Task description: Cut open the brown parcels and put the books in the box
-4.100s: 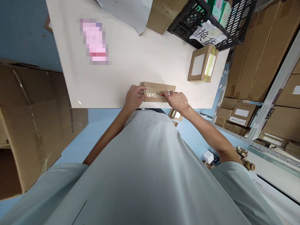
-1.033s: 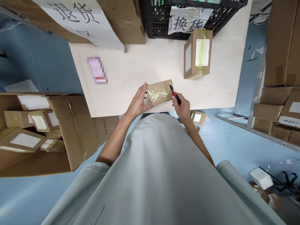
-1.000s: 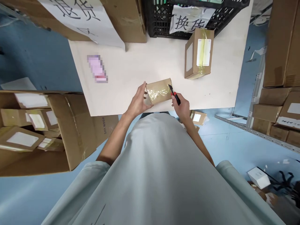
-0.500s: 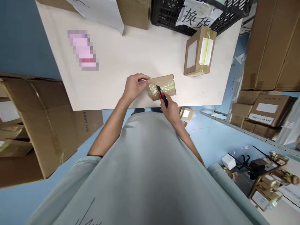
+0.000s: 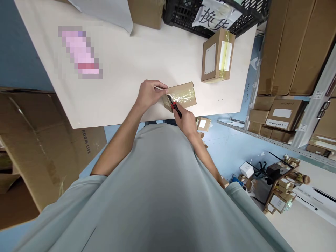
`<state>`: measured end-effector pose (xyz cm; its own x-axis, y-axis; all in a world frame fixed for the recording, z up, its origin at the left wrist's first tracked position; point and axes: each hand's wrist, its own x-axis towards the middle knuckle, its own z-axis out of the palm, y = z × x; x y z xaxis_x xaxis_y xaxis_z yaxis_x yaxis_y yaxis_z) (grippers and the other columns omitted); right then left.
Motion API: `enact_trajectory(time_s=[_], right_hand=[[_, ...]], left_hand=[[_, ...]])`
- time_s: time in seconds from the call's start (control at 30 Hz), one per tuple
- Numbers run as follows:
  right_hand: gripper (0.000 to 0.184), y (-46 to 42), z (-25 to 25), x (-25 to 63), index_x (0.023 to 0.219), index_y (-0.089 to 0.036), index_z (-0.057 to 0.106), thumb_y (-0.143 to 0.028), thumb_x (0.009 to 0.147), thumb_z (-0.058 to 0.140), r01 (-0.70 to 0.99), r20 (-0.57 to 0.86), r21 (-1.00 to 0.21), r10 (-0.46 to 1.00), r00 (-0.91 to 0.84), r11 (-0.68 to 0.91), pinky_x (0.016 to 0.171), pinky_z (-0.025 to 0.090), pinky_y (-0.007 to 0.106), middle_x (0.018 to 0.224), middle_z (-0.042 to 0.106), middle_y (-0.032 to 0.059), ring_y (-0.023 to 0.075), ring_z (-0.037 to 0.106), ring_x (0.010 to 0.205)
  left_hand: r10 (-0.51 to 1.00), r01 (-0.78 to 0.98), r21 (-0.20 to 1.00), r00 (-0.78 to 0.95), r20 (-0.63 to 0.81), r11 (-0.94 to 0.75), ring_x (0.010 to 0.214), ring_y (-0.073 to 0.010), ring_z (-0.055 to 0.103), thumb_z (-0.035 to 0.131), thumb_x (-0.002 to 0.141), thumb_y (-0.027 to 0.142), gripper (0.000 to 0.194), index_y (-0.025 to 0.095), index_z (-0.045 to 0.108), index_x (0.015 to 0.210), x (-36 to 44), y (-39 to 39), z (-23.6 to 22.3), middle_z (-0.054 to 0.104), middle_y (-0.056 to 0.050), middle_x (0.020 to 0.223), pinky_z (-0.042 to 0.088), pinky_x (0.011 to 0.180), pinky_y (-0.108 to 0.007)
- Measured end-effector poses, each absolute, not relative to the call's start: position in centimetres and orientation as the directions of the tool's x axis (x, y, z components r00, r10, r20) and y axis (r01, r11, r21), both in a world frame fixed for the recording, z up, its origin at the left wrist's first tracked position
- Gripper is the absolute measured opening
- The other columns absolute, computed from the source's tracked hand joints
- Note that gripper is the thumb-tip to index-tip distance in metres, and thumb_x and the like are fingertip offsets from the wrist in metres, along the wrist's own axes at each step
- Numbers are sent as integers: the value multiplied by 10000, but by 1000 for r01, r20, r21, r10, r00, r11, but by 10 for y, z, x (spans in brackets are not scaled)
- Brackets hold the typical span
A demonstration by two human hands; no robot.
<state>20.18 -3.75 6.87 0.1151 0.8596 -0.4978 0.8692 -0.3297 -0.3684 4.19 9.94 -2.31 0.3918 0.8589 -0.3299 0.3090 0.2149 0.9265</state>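
A small cardboard box (image 5: 185, 91) with shiny clear tape across its top lies near the front edge of the white table (image 5: 126, 70). My left hand (image 5: 149, 93) pinches the box's left corner between thumb and fingers. Wrapped in my right hand (image 5: 186, 120) is a black and red box cutter (image 5: 175, 106). Its tip rests at the taped left end of the box, close to my left fingertips. Whether the blade is cutting into the tape is too small to tell.
A taller taped carton (image 5: 217, 56) with white labels stands to the right, before a black plastic crate (image 5: 181, 17) holding a marked white bag (image 5: 216, 15). A blurred pink item (image 5: 80, 52) lies at left. Large open cartons (image 5: 52, 140) stand left of the table; shelves with boxes (image 5: 280, 113) are right.
My right hand has moved the box cutter left along the box, toward its left end and my left fingers. My left hand keeps its hold. The whole view has shifted slightly.
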Motion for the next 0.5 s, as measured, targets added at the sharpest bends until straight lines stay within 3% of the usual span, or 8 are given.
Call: enact_trajectory(time_s=[0.17, 0.5], right_hand=[[581, -38, 79, 195, 1710, -216, 547, -417, 1228, 290, 887, -524, -319, 842, 129, -334, 1007, 612, 410, 1320, 852, 144, 345, 817, 1190], [497, -22, 90, 181, 1611, -208, 607, -339, 1227, 319, 945, -606, -101, 772, 190, -312, 935, 587, 431, 1218, 848, 189, 381, 805, 1109]], left_hand=[[857, 309, 928, 400, -324, 206, 1036, -265, 811, 828, 907, 278, 167, 214, 894, 1046, 42, 100, -25, 880, -61, 1110, 664, 1020, -405], [871, 351, 915, 363, -330, 200, 995, -263, 812, 798, 903, 244, 132, 239, 890, 999, 46, 96, -27, 874, -37, 1074, 655, 1026, -428]])
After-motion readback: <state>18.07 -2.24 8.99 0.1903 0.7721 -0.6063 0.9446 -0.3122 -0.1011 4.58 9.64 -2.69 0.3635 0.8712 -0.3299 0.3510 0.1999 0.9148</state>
